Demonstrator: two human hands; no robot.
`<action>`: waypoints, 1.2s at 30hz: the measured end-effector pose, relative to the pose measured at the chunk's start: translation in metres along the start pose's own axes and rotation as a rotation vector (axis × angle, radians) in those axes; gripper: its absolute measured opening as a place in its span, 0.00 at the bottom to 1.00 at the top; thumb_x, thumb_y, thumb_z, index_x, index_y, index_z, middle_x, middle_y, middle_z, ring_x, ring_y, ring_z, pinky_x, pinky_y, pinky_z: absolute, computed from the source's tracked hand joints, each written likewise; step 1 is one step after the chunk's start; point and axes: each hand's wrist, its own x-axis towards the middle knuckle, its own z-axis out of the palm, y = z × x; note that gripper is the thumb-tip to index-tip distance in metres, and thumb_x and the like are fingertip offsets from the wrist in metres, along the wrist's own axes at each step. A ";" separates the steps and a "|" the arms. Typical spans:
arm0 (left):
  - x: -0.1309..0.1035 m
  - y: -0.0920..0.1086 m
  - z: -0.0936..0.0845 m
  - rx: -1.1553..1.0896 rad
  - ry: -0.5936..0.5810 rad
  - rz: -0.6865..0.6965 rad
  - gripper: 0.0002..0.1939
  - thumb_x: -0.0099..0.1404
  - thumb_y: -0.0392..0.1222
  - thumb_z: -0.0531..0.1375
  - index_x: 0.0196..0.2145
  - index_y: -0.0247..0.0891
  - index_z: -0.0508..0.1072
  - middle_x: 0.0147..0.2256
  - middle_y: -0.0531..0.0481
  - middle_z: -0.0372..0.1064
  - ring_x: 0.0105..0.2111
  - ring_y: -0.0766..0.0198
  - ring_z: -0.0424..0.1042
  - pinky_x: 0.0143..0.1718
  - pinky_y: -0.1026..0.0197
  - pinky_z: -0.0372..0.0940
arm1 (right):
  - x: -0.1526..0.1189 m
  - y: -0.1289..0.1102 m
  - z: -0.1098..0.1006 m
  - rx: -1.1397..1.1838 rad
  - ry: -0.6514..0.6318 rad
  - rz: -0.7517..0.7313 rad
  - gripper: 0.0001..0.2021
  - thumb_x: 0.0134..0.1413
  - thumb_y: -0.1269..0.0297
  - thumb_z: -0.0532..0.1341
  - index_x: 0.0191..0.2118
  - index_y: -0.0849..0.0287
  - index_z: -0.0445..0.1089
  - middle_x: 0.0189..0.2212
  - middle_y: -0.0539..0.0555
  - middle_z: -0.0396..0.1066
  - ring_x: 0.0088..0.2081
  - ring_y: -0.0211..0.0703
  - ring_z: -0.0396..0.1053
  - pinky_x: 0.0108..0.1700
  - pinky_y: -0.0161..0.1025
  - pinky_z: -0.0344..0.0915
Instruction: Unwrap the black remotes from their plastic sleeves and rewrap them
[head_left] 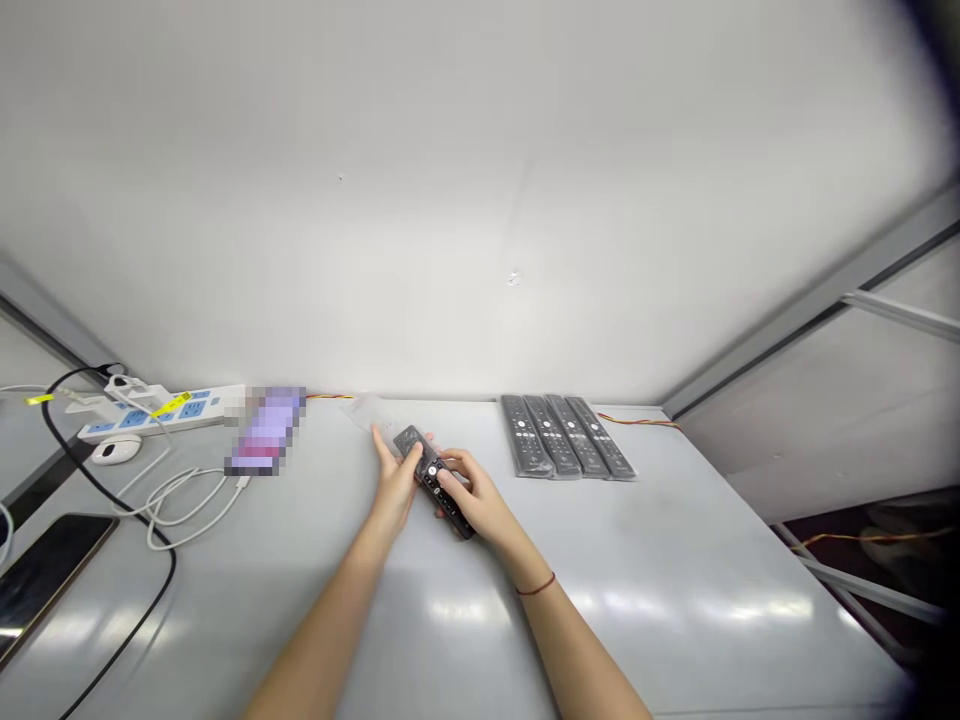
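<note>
A black remote control [451, 508] lies slantwise between my hands, its top end to the upper left. My left hand [395, 485] grips its upper part, thumb on the face and index finger stretched outward. My right hand [474, 492] holds the lower half, with the thumb near the round white button. Clear plastic film [366, 410] shows beyond my left fingers; whether it is still around the remote's top end I cannot tell. To the right, several more remotes in clear plastic sleeves [562, 440] lie side by side, buttons up.
At the left stand a white power strip [217, 403] with plugs, a white earbud case [116, 450] and a pixelated phone [266, 432] on a coiled white cable [176, 500]. A black cable [169, 590] runs past a dark phone [52, 575]. A wall [450, 250] closes the table's back.
</note>
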 end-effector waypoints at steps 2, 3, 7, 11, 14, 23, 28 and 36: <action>0.000 0.000 0.000 0.002 -0.007 0.008 0.50 0.64 0.33 0.58 0.63 0.57 0.21 0.41 0.50 0.74 0.39 0.63 0.75 0.45 0.56 0.69 | 0.000 0.000 0.002 0.003 0.001 -0.006 0.18 0.53 0.51 0.59 0.46 0.54 0.62 0.42 0.54 0.68 0.24 0.35 0.69 0.23 0.35 0.68; 0.000 0.000 0.000 0.002 -0.011 0.009 0.50 0.64 0.33 0.58 0.63 0.57 0.21 0.41 0.50 0.74 0.39 0.63 0.75 0.45 0.56 0.69 | 0.000 0.000 0.002 0.003 -0.002 -0.005 0.18 0.53 0.51 0.59 0.46 0.54 0.61 0.41 0.53 0.68 0.24 0.34 0.68 0.23 0.35 0.67; 0.003 -0.002 -0.004 -0.012 -0.018 -0.004 0.49 0.64 0.34 0.58 0.64 0.55 0.23 0.42 0.48 0.74 0.41 0.61 0.75 0.45 0.56 0.69 | 0.001 0.001 0.002 0.003 -0.024 -0.011 0.18 0.53 0.51 0.59 0.46 0.53 0.61 0.41 0.53 0.68 0.26 0.35 0.69 0.24 0.34 0.67; 0.005 -0.002 -0.006 -0.032 -0.040 -0.011 0.50 0.63 0.33 0.59 0.64 0.58 0.24 0.42 0.49 0.74 0.40 0.62 0.75 0.45 0.56 0.69 | 0.004 0.006 -0.001 0.009 -0.039 -0.013 0.17 0.54 0.52 0.59 0.47 0.53 0.61 0.42 0.53 0.68 0.27 0.36 0.69 0.24 0.34 0.68; 0.002 0.000 -0.005 -0.066 -0.047 0.008 0.52 0.62 0.32 0.60 0.63 0.58 0.22 0.43 0.48 0.73 0.40 0.62 0.75 0.45 0.56 0.69 | 0.006 0.013 -0.002 -0.022 0.018 -0.052 0.19 0.55 0.53 0.58 0.51 0.54 0.60 0.42 0.54 0.68 0.27 0.36 0.69 0.25 0.36 0.68; -0.017 -0.014 0.010 -0.153 -0.067 0.007 0.33 0.55 0.40 0.66 0.56 0.48 0.60 0.42 0.49 0.71 0.44 0.60 0.71 0.47 0.59 0.65 | 0.008 0.019 0.009 -0.316 0.280 -0.460 0.13 0.59 0.59 0.55 0.46 0.56 0.69 0.44 0.58 0.68 0.45 0.47 0.67 0.45 0.43 0.65; -0.029 -0.018 0.015 -0.040 -0.102 -0.125 0.15 0.53 0.42 0.66 0.38 0.35 0.73 0.37 0.46 0.72 0.43 0.58 0.70 0.48 0.60 0.62 | 0.004 0.014 0.009 -0.203 0.426 -0.424 0.12 0.61 0.59 0.52 0.37 0.57 0.70 0.38 0.56 0.70 0.44 0.46 0.67 0.47 0.43 0.63; -0.020 0.014 0.017 -0.152 0.025 -0.103 0.11 0.63 0.46 0.58 0.39 0.38 0.68 0.40 0.46 0.72 0.37 0.62 0.74 0.40 0.60 0.68 | -0.005 0.002 0.026 -0.188 0.344 -0.414 0.14 0.62 0.57 0.50 0.35 0.58 0.68 0.35 0.55 0.70 0.40 0.43 0.69 0.43 0.40 0.65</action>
